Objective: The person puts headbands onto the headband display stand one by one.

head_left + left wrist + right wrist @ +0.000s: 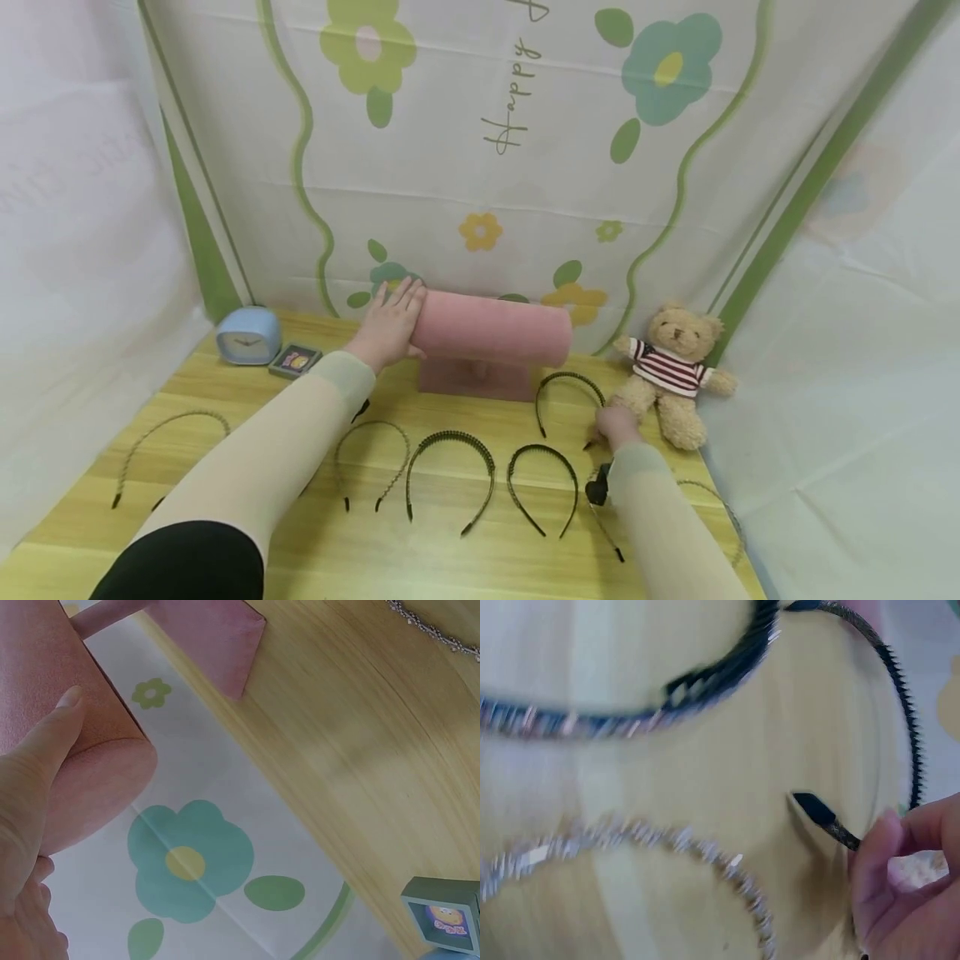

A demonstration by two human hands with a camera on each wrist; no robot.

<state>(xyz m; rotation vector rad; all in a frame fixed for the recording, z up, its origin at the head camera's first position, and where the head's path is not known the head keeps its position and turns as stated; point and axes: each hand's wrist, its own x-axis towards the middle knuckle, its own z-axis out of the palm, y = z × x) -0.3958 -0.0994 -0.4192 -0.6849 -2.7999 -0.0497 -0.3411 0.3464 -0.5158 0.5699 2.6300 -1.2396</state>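
Observation:
A pink display stand [495, 329] with a padded horizontal roll on a flat base stands at the back of the table. My left hand [390, 325] grips the roll's left end. In the left wrist view the thumb [56, 731] lies against the roll, with the other fingers partly hidden beyond it. To the stand's right, my right hand [618, 423] pinches a dark toothed headband [567, 375] near one end. The right wrist view shows that headband's black tip [810, 806] poking out past the fingers, its shadow on the wood.
Several headbands lie in front, including a dark one [450, 435], a smaller dark one [538, 448] and a pale beaded one [172, 417]. A teddy bear [667, 371] sits beside my right hand. At the left stand a blue clock [249, 336] and a small framed box [296, 360].

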